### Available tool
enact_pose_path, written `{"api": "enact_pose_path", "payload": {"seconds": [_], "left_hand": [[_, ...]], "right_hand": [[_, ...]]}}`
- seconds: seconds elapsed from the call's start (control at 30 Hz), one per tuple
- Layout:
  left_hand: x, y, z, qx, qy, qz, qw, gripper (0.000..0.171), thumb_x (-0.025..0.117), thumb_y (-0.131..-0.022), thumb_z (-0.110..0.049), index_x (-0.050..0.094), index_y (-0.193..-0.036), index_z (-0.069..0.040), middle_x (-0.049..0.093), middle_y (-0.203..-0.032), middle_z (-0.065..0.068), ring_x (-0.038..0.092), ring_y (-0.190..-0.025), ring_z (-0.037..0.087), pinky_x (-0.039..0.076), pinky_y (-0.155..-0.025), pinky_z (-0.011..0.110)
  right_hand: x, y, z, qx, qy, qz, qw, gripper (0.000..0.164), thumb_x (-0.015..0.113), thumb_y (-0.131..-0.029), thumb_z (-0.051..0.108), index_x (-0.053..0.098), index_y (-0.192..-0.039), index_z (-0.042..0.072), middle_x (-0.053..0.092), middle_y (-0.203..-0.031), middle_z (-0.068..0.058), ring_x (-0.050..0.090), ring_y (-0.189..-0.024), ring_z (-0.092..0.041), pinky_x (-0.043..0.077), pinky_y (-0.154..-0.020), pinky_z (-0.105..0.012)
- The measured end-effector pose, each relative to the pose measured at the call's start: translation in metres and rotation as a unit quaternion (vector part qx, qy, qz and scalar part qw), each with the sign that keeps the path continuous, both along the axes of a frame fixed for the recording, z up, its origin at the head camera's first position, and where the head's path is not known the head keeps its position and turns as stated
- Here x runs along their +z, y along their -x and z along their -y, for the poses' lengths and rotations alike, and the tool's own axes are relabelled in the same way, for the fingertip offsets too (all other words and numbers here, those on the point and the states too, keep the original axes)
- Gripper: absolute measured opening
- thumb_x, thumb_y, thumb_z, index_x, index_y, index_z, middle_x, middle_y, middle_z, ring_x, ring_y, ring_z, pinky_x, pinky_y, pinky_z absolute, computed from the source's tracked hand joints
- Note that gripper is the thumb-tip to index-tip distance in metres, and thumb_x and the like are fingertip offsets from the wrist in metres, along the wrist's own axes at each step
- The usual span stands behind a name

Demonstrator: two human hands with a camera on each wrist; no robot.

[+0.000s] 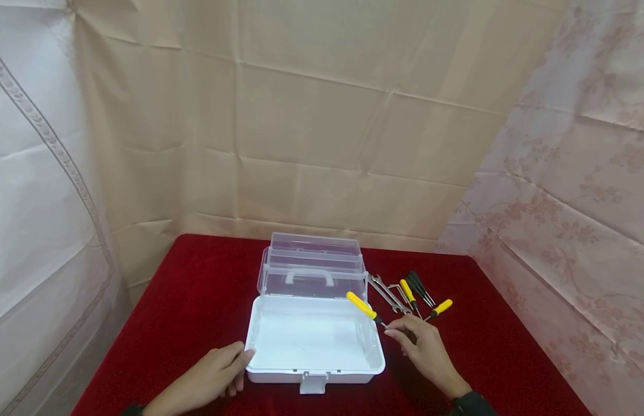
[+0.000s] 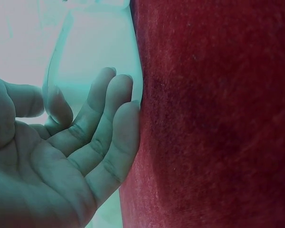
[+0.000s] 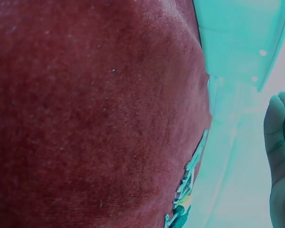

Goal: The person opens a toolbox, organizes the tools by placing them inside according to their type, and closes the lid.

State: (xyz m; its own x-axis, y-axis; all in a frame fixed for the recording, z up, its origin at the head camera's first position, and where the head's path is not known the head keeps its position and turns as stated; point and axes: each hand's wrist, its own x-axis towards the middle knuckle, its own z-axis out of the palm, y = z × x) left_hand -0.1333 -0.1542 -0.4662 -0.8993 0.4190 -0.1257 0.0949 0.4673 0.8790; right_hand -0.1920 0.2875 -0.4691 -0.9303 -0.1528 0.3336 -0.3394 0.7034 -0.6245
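A white toolbox stands on the red cloth, its clear lid tipped back behind it. My left hand grips the left wall near the front corner, thumb over the rim. Seen from the left wrist, the other fingers of that hand lie along the box's outer side. With thumb and forefinger, my right hand pinches the shaft of a yellow-handled screwdriver. Its handle points up and left, overlapping the toolbox's right side in the head view. The right wrist view catches only part of this hand, without the screwdriver.
Right of the toolbox lie wrenches, a hex key, a yellow-handled screwdriver, another yellow-handled screwdriver and several black-handled tools. A latch hangs at the box's front. Draped cloth encloses the table.
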Motion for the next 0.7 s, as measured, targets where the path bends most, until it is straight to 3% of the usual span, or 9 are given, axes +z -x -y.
{"api": "enact_pose_path", "payload": {"seconds": [0.7], "left_hand": [[-0.0014, 0.0009, 0.0, 0.001, -0.006, 0.01, 0.9999, 0.034, 0.05, -0.109, -0.038, 0.058, -0.094, -0.009, 0.062, -0.073, 0.003, 0.059, -0.063, 0.02, 0.052, -0.055, 0.032]], "right_hand": [[0.0029, -0.005, 0.0059, 0.013, 0.006, -0.01, 1.0, 0.014, 0.082, -0.087, 0.008, 0.078, -0.096, 0.017, 0.064, -0.083, 0.014, 0.055, -0.055, -0.009, 0.052, -0.053, -0.026]]}}
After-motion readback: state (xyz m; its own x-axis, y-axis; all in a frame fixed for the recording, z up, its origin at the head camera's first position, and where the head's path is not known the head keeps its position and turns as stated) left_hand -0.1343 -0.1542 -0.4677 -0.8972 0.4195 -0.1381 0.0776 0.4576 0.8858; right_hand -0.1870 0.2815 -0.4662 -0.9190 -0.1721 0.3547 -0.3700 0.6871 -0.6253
